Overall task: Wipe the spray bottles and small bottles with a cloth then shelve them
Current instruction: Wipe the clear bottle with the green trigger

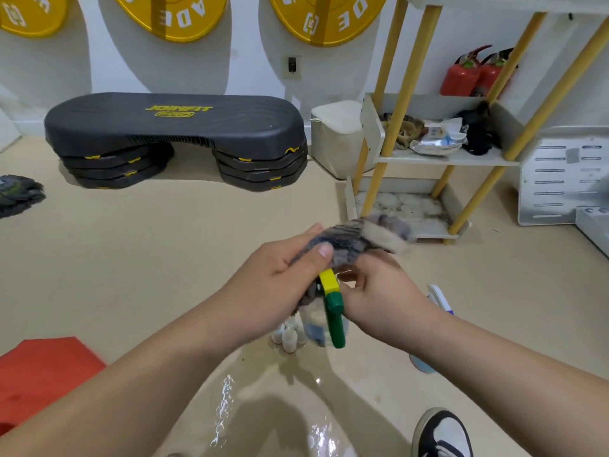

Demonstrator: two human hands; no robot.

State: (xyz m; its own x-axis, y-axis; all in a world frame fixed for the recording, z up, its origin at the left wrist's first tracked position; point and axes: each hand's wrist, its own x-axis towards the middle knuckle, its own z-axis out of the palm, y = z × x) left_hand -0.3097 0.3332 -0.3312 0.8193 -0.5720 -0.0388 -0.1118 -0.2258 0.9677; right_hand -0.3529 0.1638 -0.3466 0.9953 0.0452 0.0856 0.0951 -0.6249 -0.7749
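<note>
While the spray bottle hangs above the floor, the left hand grasps the grey cloth around its top and the right hand curls around its neck. Small bottles stand just below it; the shelf is further right.

One wide-angle view, worn on the head, looks forward and down from just above and behind the left grip and right grip, close to both. Beyond the grips lies the floor; the shelf stands beyond-right.
</note>
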